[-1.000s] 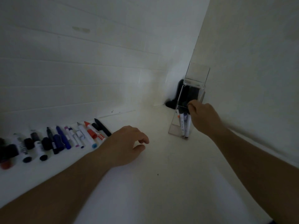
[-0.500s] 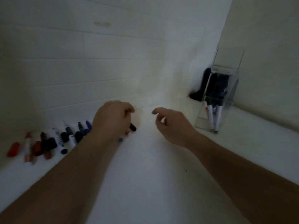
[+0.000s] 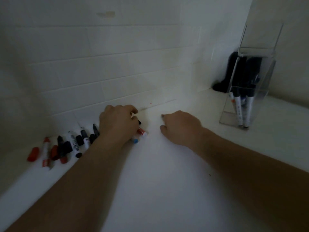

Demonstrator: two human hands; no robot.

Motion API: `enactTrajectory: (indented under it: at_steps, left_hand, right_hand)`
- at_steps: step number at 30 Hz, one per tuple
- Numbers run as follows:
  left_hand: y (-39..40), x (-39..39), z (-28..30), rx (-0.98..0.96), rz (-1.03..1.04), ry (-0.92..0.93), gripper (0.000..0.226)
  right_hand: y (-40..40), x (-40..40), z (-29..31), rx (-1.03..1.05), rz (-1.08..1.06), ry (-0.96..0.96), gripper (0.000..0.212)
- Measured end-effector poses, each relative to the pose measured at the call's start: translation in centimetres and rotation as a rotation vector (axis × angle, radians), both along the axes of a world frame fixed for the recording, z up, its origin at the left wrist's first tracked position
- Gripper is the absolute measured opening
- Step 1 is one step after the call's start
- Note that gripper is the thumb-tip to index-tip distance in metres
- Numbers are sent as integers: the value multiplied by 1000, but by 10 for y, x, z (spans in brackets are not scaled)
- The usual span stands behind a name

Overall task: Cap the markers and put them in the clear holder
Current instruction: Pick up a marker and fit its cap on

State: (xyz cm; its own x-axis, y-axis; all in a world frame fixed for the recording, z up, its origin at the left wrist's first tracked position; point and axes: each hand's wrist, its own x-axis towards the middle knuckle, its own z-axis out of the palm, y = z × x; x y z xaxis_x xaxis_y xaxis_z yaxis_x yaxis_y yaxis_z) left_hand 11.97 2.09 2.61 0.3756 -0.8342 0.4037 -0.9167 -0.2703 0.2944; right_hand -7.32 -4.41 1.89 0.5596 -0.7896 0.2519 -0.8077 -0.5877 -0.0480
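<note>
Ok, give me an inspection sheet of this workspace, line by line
Surface: white counter, bare in the middle.
Job's things: row of loose markers and caps along the white tiled wall, at left; tall clear plastic holder, at right, with several capped markers upright inside.
Clutter: dark object in the corner behind the holder; what it is cannot be told.
Grippers: left hand curled over the row's right end; right hand beside it, empty.
Cables: nothing seen.
Surroundings: plain wall, right.
</note>
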Motion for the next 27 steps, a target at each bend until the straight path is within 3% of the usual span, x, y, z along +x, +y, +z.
enactTrajectory:
  at_steps: [3,8,10,15,21,24,27]
  left_hand:
    - [-2,-9,-4,139,8,-55,38]
    - [-6,-20,-1,202,22,-60,48]
    - [-9,-23,2,221,33,-80,50]
    - [-18,-25,2,306,63,-135,46]
    - [-22,-29,-5,207,-16,-77,23]
    - [-23,-31,-6,172,-85,-17,34]
    - [-22,-34,-1,54,-198,163,44]
  right_hand:
    - [2,-28,-6,51,-58,-69,26]
    - [6,-50,-11,227,-65,-573,19]
    - [4,-52,-10,285,-64,-662,18]
    - [3,-50,-13,329,21,-649,18]
    - [0,-52,-15,347,52,-680,26]
    - [0,-52,-15,350,59,-690,35]
    - [0,-52,-15,319,77,-689,28]
